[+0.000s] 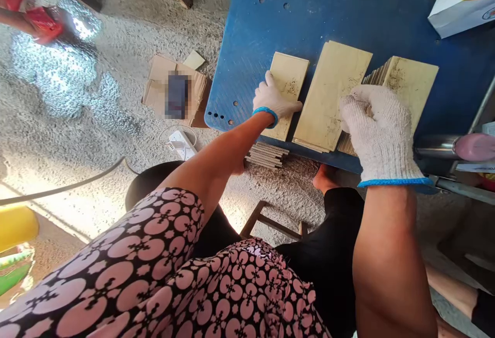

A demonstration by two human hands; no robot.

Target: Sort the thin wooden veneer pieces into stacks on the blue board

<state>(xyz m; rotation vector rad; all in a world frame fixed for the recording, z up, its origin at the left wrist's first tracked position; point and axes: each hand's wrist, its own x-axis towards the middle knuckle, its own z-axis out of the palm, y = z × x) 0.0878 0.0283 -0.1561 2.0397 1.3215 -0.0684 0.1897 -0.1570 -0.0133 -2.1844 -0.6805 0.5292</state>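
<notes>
Three stacks of thin tan wooden boards lie on a blue work surface (pixel 309 13). My left hand (pixel 273 102), in a white knit glove, rests flat on the short left stack (pixel 288 78), fingers spread. My right hand (pixel 377 127), also gloved, curls over the near end of the fanned right stack (pixel 410 80) and grips its edge. The longer middle stack (pixel 332 96) lies between the two hands, untouched.
Below the table edge a small pile of boards (pixel 266 155) sits on the gravel floor. A flattened cardboard box (pixel 158 83) and a white power strip (pixel 181 143) lie to the left. A white box (pixel 460 5) stands at the table's far right, a metal bar (pixel 436 147) at the near right.
</notes>
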